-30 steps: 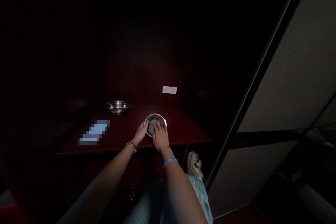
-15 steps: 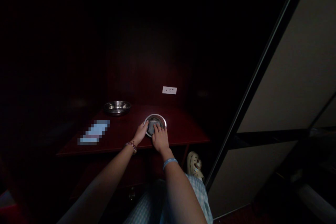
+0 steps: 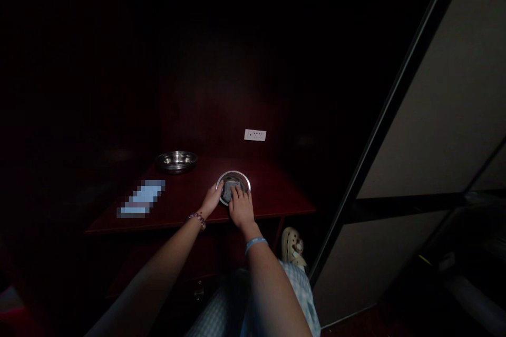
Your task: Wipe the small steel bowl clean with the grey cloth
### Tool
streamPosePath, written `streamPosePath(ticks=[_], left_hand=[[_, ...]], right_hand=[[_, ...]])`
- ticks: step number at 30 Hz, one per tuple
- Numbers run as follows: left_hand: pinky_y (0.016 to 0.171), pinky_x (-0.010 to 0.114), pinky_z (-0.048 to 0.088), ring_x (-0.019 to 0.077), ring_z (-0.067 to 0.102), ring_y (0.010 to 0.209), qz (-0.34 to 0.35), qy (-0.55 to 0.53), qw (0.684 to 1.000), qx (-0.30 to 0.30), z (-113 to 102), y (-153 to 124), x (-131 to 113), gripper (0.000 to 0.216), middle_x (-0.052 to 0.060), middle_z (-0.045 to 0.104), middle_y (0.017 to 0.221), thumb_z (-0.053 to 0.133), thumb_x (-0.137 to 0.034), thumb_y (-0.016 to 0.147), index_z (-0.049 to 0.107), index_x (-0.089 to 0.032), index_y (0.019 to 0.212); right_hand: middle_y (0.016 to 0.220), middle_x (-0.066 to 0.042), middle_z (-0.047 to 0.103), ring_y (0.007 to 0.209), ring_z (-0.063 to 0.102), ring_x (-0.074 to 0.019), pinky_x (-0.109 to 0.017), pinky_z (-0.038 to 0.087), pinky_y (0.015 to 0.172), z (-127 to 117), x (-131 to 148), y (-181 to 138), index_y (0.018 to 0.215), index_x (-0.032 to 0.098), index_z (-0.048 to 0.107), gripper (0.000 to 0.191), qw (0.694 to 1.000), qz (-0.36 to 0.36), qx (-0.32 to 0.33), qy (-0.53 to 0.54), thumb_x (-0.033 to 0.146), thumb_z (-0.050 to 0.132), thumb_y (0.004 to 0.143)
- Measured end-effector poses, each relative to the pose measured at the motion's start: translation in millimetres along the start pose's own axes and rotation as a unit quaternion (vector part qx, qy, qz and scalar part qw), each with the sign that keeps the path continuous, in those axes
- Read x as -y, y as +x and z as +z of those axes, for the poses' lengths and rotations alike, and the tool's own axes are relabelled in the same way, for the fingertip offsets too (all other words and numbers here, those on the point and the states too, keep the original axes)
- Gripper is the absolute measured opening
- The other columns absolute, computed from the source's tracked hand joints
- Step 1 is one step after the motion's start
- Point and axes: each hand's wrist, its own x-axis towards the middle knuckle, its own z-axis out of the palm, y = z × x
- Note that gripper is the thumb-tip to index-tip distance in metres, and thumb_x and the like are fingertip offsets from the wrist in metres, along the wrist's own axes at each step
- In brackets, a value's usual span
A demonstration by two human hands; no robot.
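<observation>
A shiny metal bowl (image 3: 246,179) is tilted toward me near the front of the dark red desk. My left hand (image 3: 211,199) grips its left side, the thumb over the rim and the other fingers hidden behind. Inside the bowl lies a grey cloth (image 3: 228,190), partly covered by my right hand (image 3: 241,208). The fingers of that hand reach over the rim and press the cloth against the inner wall. More metal bowls (image 3: 176,161), seemingly stacked, stand farther back on the left.
The desk (image 3: 276,197) has a front edge just below my hands. A blurred bluish rectangle (image 3: 144,197) lies at its left. On the back wall is a white power socket (image 3: 255,135). A grey partition panel (image 3: 427,116) rises on the right; my clog (image 3: 292,246) shows beneath the desk.
</observation>
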Motion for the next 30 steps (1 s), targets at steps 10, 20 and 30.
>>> streamPosePath(ticks=[10,20,30], left_hand=[[0.096,0.036,0.041,0.0244,0.062,0.103,0.001,-0.001,1.000,-0.004,-0.5,1.2,2.2,0.052,0.015,0.067,0.110,0.045,-0.053,0.080,0.064,-0.011,0.104],[0.095,0.036,0.042,0.0245,0.062,0.101,0.000,-0.004,1.000,-0.006,-0.6,1.3,2.0,0.049,0.013,0.069,0.107,0.046,-0.052,0.080,0.065,-0.012,0.102],[0.092,0.033,0.044,0.0232,0.062,0.098,-0.002,0.009,1.000,-0.012,-1.2,-0.7,-0.1,0.048,0.010,0.071,0.099,0.044,-0.054,0.079,0.066,-0.014,0.096]], right_hand=[[0.143,-0.011,0.041,0.125,0.042,-0.0243,-0.046,0.019,0.111,-0.7,0.3,-0.2,0.138,0.015,0.041,0.049,1.000,0.001,0.001,-0.002,0.022,0.039,0.089],[0.145,-0.011,0.038,0.126,0.041,-0.0245,-0.045,0.018,0.111,-2.0,0.8,-0.3,0.139,0.015,0.039,0.049,1.000,-0.002,0.009,-0.006,0.024,0.036,0.091],[0.126,-0.008,0.058,0.116,0.052,-0.0195,-0.040,0.019,0.110,-13.9,4.1,3.1,0.126,0.020,0.053,0.042,0.998,0.002,0.001,0.058,0.038,0.032,0.095]])
